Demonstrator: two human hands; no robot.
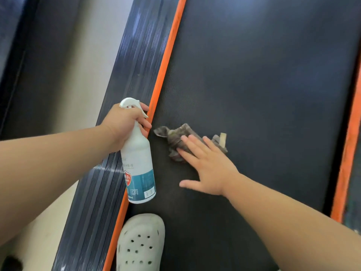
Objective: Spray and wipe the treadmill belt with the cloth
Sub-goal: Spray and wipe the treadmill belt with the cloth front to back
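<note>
In the head view, the left hand point(123, 124) is closed round the neck of a white plastic spray bottle with a teal label point(138, 163), and one finger lies in front of the trigger. Below this grip the bottle hangs toward the person, so its long axis runs almost along the ribbed dark side rail point(134, 55). The nozzle, just above the grip, points to the right, over the orange edge strip point(166, 69) toward the belt. The bottle looks light and stiff but smooth, so the neck seems the safe place to hold it.

The right hand point(211, 169) lies flat with straight fingers, and it presses rather than grips. Under the fingertips is a crumpled grey cloth point(173, 139), which rests on the black textured treadmill belt point(263, 85), just right of the bottle. The cloth is soft and limp, and probably it will bunch up when pushed; a flat palm on its middle should move it best. Its bundle stretches across the belt, with a small pale tag point(223, 138) on the side far from the bottle. A white perforated clog point(140, 243) stands on the belt, below both hands.
</note>
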